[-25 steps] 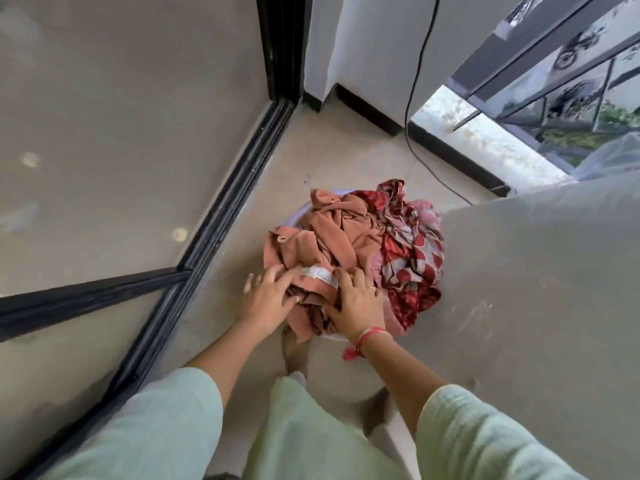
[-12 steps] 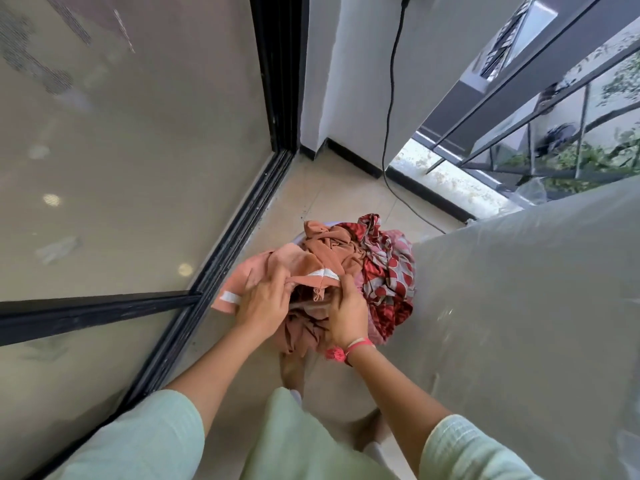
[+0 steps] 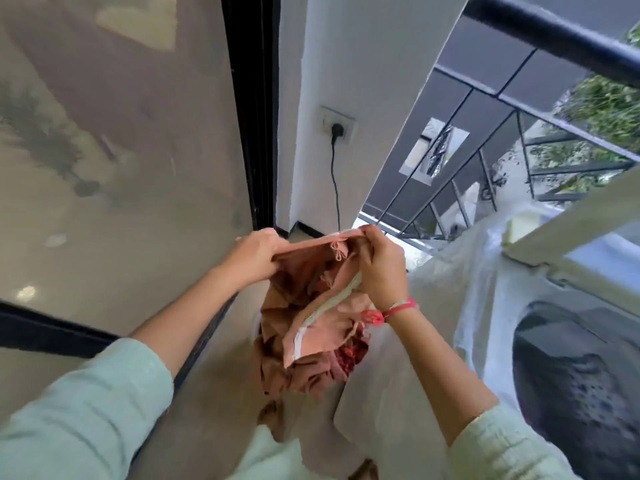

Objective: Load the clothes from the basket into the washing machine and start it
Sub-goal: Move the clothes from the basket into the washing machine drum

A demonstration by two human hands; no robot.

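peach garment (image 3: 306,282) has been lifted clear of the clothes (image 3: 294,375), where both hands were buried a second ago. its top edge is held pinched and stretched between the fingers of the left hand (image 3: 254,259) and right hand (image 3: 382,271). the rest are left below, basket hidden under them. washing machine (image 3: 581,393) seen open at right; transfer across judged next.

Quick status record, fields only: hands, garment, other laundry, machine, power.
left hand: grips one end of the peach garment at its band
right hand: grips the other end
peach garment: stretched between both hands, hanging above the red patterned cloth
washing machine: to the right, lid up, drum exposed
plug: in wall socket
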